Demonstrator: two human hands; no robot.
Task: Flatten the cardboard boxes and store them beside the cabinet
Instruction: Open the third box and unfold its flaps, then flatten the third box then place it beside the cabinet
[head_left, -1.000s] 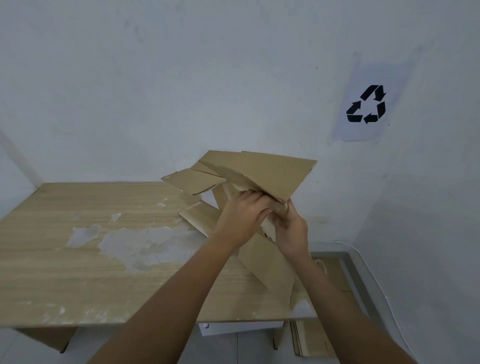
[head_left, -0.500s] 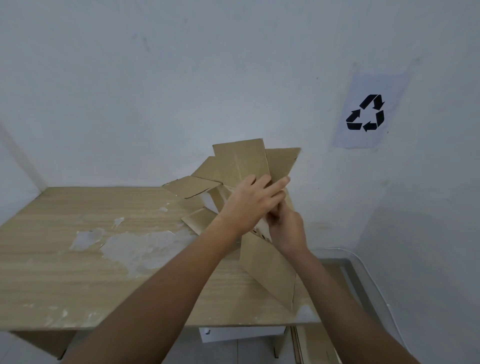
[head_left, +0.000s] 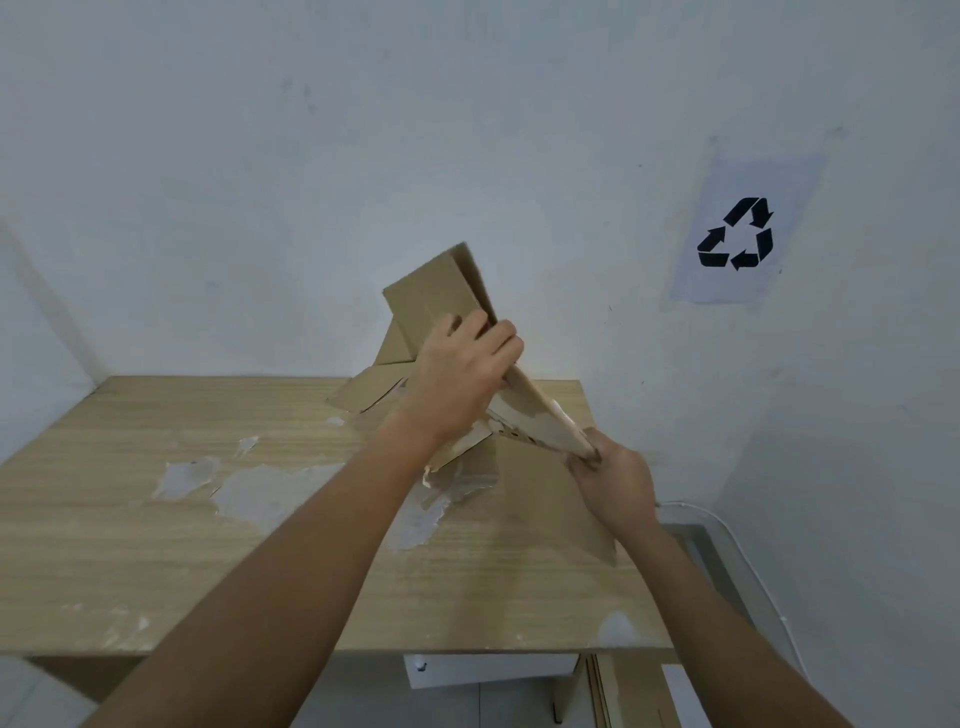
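One white wall (head_left: 363, 156) fills the upper field and meets a second wall at the right. Below it stands a wood-grain table (head_left: 130, 561); pale patches of peeled veneer (head_left: 260, 493) mark its middle.

A brown cardboard box (head_left: 436, 296), partly collapsed, is held in the air above the table's far right corner. Its main panels are folded nearly flat together and slope from upper left down to lower right. One loose flap (head_left: 363, 397) lies low at the far edge; contact with the tabletop cannot be confirmed. A larger panel hangs down along the right edge.

The left hand (head_left: 462, 374) grips the folded panels at mid-length, fingers (head_left: 501, 338) curled over the upper edge. The right hand (head_left: 615, 480) pinches the lower end of the same fold, just above the right edge.

A paper sheet with a black recycling symbol (head_left: 736, 234) is fixed to the right-hand wall. A thin white cable (head_left: 748, 564) runs down that wall. Below the front edge, a white object (head_left: 493, 670) sits under the table. Thin brown sheets (head_left: 602, 691) stand on edge beneath the front right corner.
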